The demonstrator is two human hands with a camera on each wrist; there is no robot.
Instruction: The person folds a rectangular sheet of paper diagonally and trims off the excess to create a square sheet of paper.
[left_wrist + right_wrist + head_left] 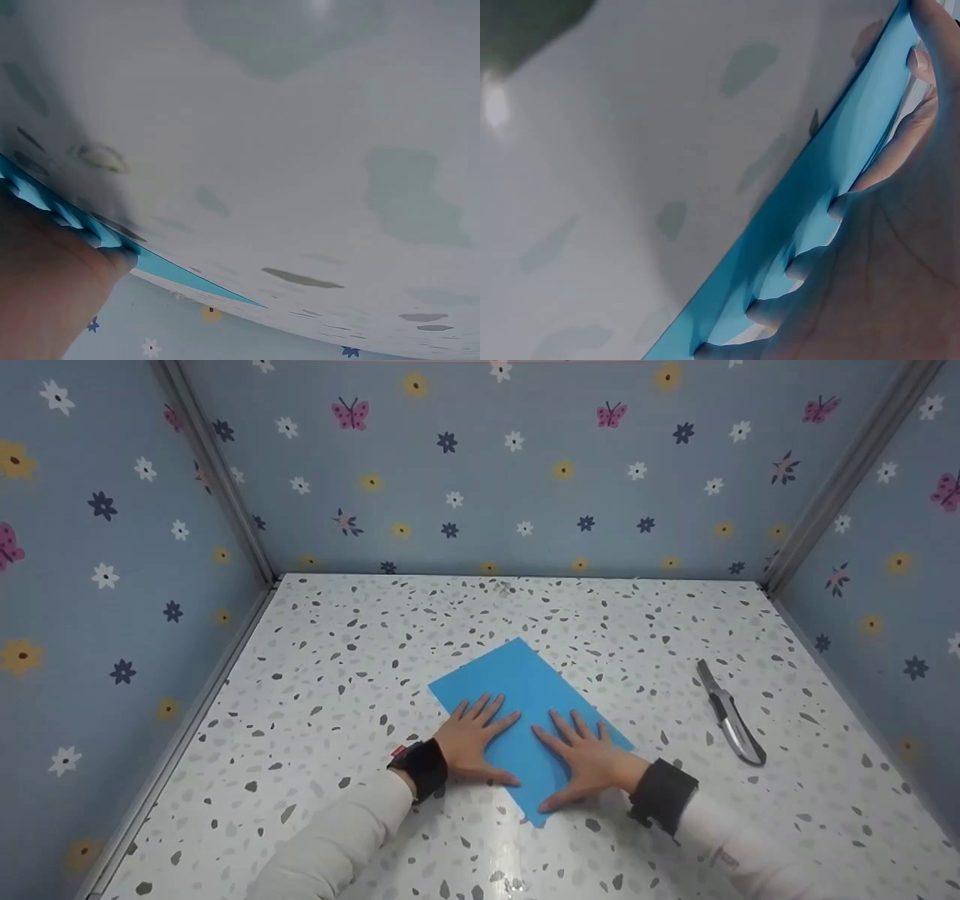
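A blue sheet of paper [517,682] lies turned at an angle on the speckled tabletop. My left hand [470,740] rests on its left part with the fingers spread; in the left wrist view the hand [60,277] covers much of the blue paper [187,279]. On the lower right part of the sheet lies my right hand [589,761], its fingers also spread. The right wrist view shows that hand [877,277] with fingertips touching the paper [780,202]. Neither hand grips anything. To the right, apart from both hands, is a utility knife [731,716] with a grey and black handle.
The white table [337,660] has grey speckles. Blue panels [510,472] with flowers and butterflies stand along its back, left and right sides, joined by grey metal posts [217,472]. Both wrists wear black bands [424,769].
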